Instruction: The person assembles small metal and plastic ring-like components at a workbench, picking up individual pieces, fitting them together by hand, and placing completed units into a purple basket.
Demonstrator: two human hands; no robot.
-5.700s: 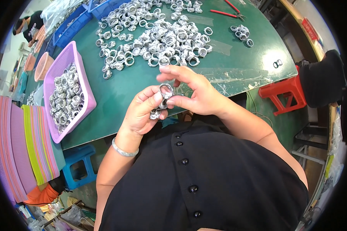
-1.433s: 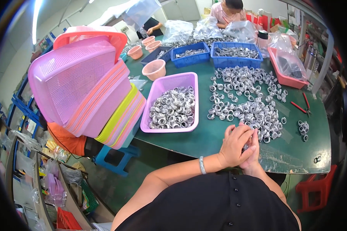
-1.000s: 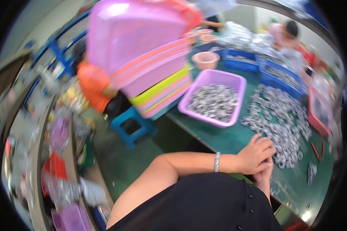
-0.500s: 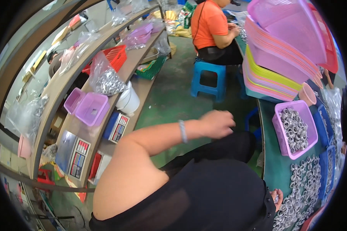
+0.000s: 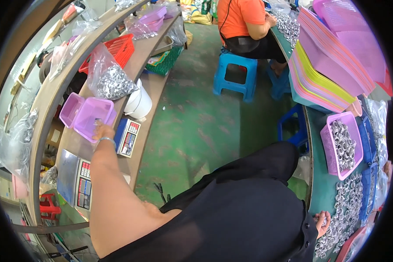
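My left hand (image 5: 104,130) is stretched out to the shelf, over the near rim of a light purple basket (image 5: 90,114). Its fingers look extended and apart, with nothing visible held in them. A small dark patch shows inside that basket by the fingertips. At the table's edge, my right hand (image 5: 322,224) is curled around some silvery metal rings, partly hidden by the fingers and my black top. Beside it, many loose metal rings (image 5: 346,205) are spread over the green tabletop (image 5: 319,192). A purple basket (image 5: 324,139) full of similar rings stands farther along.
Stacked colourful baskets (image 5: 323,74) rise at the table's far end. Blue trays (image 5: 368,183) line its right side. On the shelf are scales (image 5: 129,139), a white bucket (image 5: 139,104) and a bag of rings (image 5: 113,84). A person in orange (image 5: 238,22) sits on a blue stool (image 5: 236,74).
My left hand has swung left from above my lap to the purple basket on the shelf. My right hand stays by the loose rings. The whole view has shifted slightly.
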